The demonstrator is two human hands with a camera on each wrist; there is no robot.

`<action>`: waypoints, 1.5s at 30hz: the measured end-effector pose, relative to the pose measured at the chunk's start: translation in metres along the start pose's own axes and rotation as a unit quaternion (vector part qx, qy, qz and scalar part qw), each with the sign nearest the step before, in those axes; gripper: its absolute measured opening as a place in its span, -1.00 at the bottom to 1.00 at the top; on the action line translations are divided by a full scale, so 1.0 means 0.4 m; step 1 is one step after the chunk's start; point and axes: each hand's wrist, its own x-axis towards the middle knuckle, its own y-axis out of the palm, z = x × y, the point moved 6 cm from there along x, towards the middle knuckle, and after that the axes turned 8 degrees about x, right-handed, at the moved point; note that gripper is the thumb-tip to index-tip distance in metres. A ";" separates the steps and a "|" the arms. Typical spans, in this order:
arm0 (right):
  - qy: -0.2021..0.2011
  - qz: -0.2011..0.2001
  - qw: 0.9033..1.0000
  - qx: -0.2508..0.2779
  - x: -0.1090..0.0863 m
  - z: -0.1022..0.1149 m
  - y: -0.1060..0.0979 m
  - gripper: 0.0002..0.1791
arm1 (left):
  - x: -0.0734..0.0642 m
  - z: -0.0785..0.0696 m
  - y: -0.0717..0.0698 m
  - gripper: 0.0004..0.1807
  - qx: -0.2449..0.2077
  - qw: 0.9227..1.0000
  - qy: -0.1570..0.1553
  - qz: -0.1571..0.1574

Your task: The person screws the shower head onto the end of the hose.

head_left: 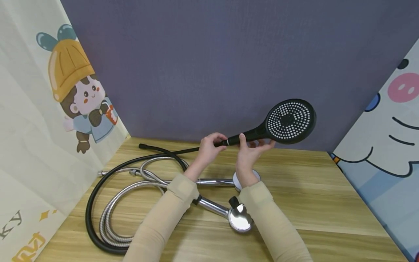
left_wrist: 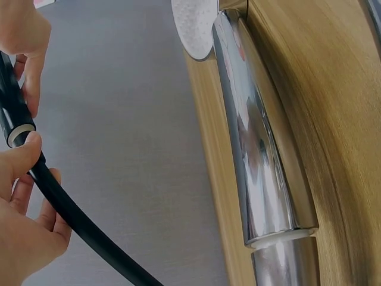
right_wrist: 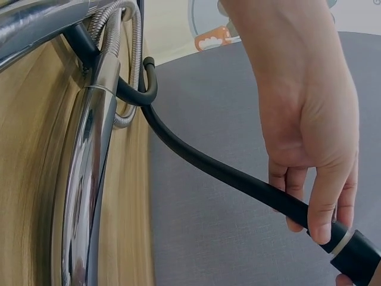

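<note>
A black handheld shower head (head_left: 289, 121) is raised above the table, its round spray face with pale nozzles turned toward me. My right hand (head_left: 250, 157) grips its handle, thumb across the front and fingers behind. My left hand (head_left: 209, 148) pinches the end of a black hose (left_wrist: 83, 226) right at the handle's lower end. A pale ring (right_wrist: 342, 243) shows at the joint between hose and handle. From my left hand (right_wrist: 309, 125), the hose runs back to the table and loops round on the left.
Two chrome shower heads lie below my arms, one with a bright round head (head_left: 240, 218), the other with a pale face (head_left: 238, 182) partly behind my right wrist. Coiled silver metal hoses (head_left: 109, 214) lie on the wooden table (head_left: 311, 203). A grey-blue wall (head_left: 209, 72) stands behind.
</note>
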 end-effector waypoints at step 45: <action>0.008 0.002 1.000 -0.001 -0.001 0.006 -0.005 0.06 | -0.004 -0.019 0.009 -0.73 0.030 0.995 -0.010 0.094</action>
